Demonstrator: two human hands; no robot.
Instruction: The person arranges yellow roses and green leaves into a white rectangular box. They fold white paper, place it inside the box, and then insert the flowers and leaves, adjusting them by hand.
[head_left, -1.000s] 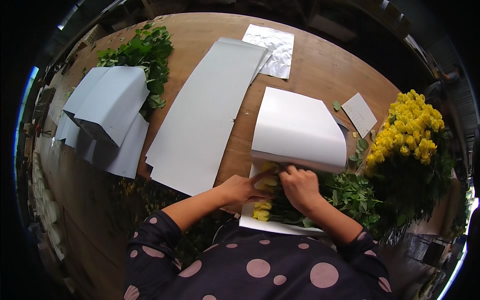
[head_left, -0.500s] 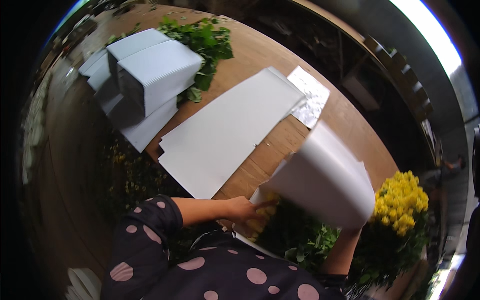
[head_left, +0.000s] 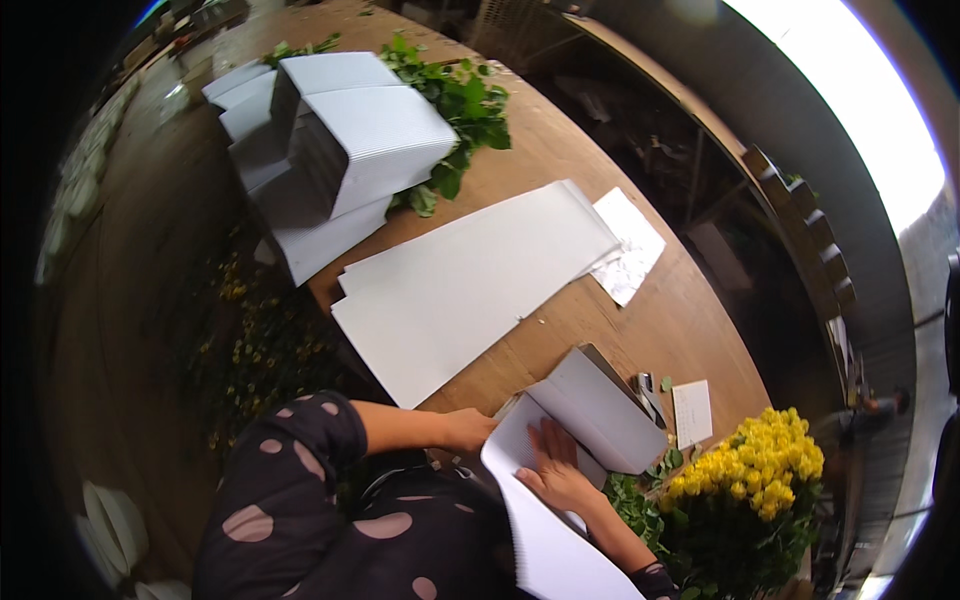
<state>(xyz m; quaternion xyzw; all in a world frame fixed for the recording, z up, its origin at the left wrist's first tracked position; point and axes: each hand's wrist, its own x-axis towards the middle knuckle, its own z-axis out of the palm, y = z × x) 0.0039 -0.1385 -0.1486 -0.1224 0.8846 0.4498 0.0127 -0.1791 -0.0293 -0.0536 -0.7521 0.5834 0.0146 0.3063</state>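
Note:
A white corrugated cardboard sheet [head_left: 590, 545] is folded over in front of my body, its near flap curving toward the lower edge. My right hand [head_left: 558, 472] lies flat on it with the fingers spread. My left hand [head_left: 470, 430] is at the left end of the folded sheet; its fingertips are hidden, so its grip does not show. The sheet's other panel [head_left: 605, 405] rests on the table beyond my right hand. Green leaves [head_left: 635, 510] show beside my right wrist. To the right stands a dense bunch of yellow roses [head_left: 750, 465].
Flat white cardboard sheets [head_left: 480, 280] lie stacked on the wooden table [head_left: 545, 130], next to a crumpled silvery sheet [head_left: 630, 245]. Folded cardboard [head_left: 375, 130] and leafy stems [head_left: 470, 100] are at the far left. A stapler [head_left: 649, 400] and small paper card [head_left: 692, 412] lie near the roses.
The raised sheet has come down and folded over toward me. My right hand has moved left onto it. The yellow flowers beside my left hand are now covered; stapler and card have come into sight.

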